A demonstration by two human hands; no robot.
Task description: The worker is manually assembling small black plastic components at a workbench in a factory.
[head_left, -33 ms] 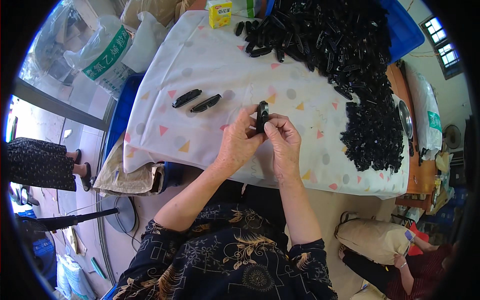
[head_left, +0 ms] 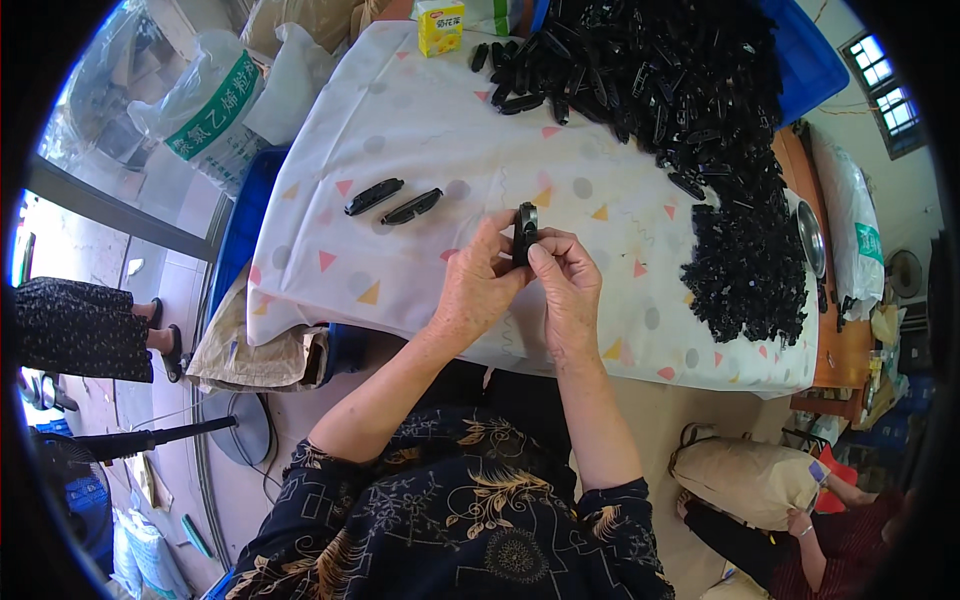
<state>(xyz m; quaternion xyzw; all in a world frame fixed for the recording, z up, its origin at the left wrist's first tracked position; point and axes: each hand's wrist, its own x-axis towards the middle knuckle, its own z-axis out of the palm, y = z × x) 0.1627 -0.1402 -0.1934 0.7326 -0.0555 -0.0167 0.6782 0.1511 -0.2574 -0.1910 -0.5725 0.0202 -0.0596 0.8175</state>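
Note:
Over the near middle of the table, both my hands grip one slim black plastic part (head_left: 525, 232), held upright with its top end showing. My left hand (head_left: 478, 275) pinches it from the left, fingertips along its side. On the other side, the thumb and bent fingers of my right hand (head_left: 567, 280) press on its lower end, hiding much of it. Two similar long black parts, one (head_left: 374, 196) behind the other (head_left: 411, 207), lie slanted on the patterned tablecloth (head_left: 420, 130), left of my hands and apart from them.
A large heap of black parts (head_left: 630, 80) covers the back right, with a pile of smaller black pieces (head_left: 745, 275) nearer. A yellow box (head_left: 440, 28) stands at the back edge, a blue bin (head_left: 805, 60) behind the heap. At right, a person holds a tan sack (head_left: 745, 480).

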